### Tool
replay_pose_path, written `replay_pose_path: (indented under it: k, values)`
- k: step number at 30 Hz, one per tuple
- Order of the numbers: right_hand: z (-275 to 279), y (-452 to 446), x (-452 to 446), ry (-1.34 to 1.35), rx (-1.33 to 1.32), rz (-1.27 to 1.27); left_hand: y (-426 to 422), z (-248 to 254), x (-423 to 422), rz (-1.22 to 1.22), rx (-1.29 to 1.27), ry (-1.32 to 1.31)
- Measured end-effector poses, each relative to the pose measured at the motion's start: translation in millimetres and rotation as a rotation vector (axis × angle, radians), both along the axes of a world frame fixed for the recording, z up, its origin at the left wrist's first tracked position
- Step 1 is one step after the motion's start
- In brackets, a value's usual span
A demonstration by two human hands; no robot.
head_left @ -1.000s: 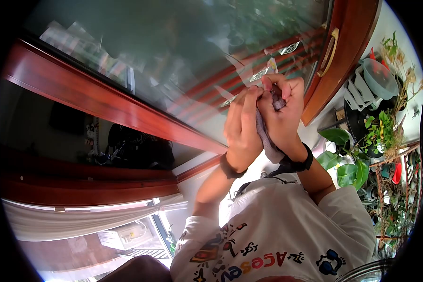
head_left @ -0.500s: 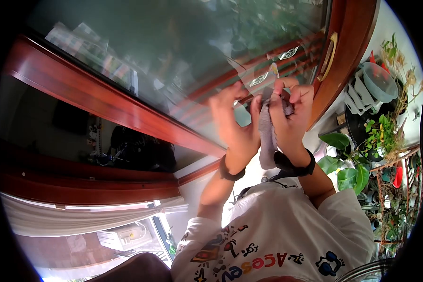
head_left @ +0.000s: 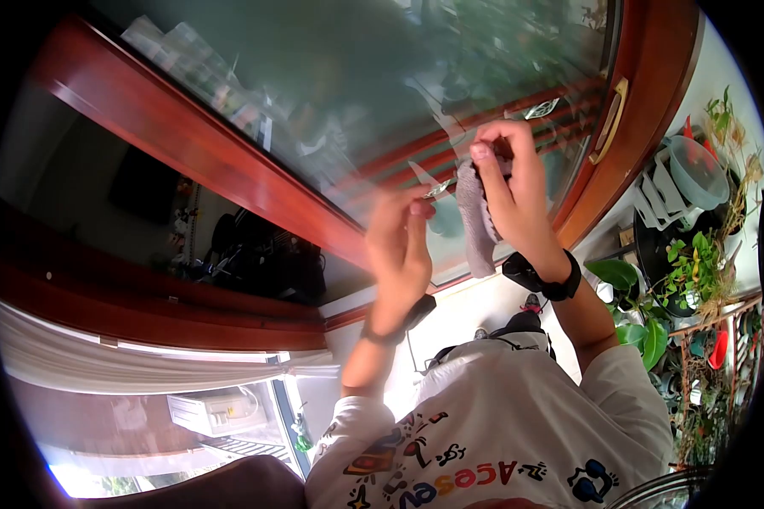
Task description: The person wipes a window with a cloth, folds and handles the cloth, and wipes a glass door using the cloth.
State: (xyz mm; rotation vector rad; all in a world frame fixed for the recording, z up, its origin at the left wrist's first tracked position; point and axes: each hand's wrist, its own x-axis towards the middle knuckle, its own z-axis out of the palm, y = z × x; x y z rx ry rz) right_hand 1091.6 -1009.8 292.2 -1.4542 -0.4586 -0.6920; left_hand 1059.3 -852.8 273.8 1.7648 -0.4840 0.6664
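Observation:
A grey knitted cloth [head_left: 475, 222] hangs from my right hand [head_left: 514, 191], its lower end dangling free. The thumb and fingers of this hand are closed on its upper part. To the left, apart from the cloth, my left hand [head_left: 396, 250] is raised with its thumb and fingertips drawn together. Its fingers are partly blurred, and I cannot make out whether anything thin is between them. Both hands are in front of a large glass pane [head_left: 331, 102] in a reddish wooden frame [head_left: 204, 136]. Dark bands are around both wrists.
A brass-coloured handle [head_left: 609, 121] sits on the frame's right side. Potted plants [head_left: 692, 267] and a translucent bowl [head_left: 699, 172] stand at the right. A white curtain [head_left: 144, 365] hangs at the lower left. My shoe [head_left: 531, 304] shows on the pale floor.
My left hand has moved left and down, away from the cloth, and its thumb and fingers have come together. My right hand has risen slightly with the cloth.

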Motion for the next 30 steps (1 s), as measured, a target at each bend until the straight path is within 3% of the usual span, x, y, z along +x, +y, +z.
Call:
replay_pose_path:
  k: [6, 11, 14, 16, 18, 19, 22, 25, 26, 30]
  values:
    - [10.5, 10.3, 10.3, -0.173, -0.248, 0.083, 5.4, 4.8, -12.6, 0.143, 0.424, -0.097]
    - [29.7, -2.9, 18.0, -0.332, -0.522, 0.292, 59.1, 34.7, -2.0, 0.099, 0.327, 0.062]
    - [36.4, -9.1, 27.1, -0.169, -0.735, 0.357, 88.2, 47.7, 9.7, 0.026, 0.381, 0.094]
    - [41.0, -7.4, 41.2, -0.245, -0.774, 0.287, 86.6, 56.1, 12.3, 0.091, 0.365, 0.007]
    - [68.4, 0.0, 52.2, -0.465, -0.675, -0.081, 87.8, 58.5, 11.7, 0.238, 0.290, -0.042]
    - [87.0, 6.5, 62.3, -0.586, -0.603, -0.262, 75.7, 65.8, -1.5, 0.099, -0.061, -0.082]
    - [117.9, 16.9, 102.0, -0.782, -0.571, -0.602, 62.9, 67.2, -12.6, -0.224, -0.262, -0.156]
    - [149.2, 17.5, 85.7, -0.525, -0.807, -0.440, 48.9, 66.6, -19.3, -0.355, -0.321, -0.210]
    - [148.7, 23.6, 104.0, -0.846, -0.713, -0.613, 46.2, 65.0, -20.2, -0.333, -0.303, -0.227]
    - [145.7, 41.5, 142.1, -1.007, -0.703, -0.685, 32.0, 68.0, -27.9, -0.366, -0.304, -0.407]
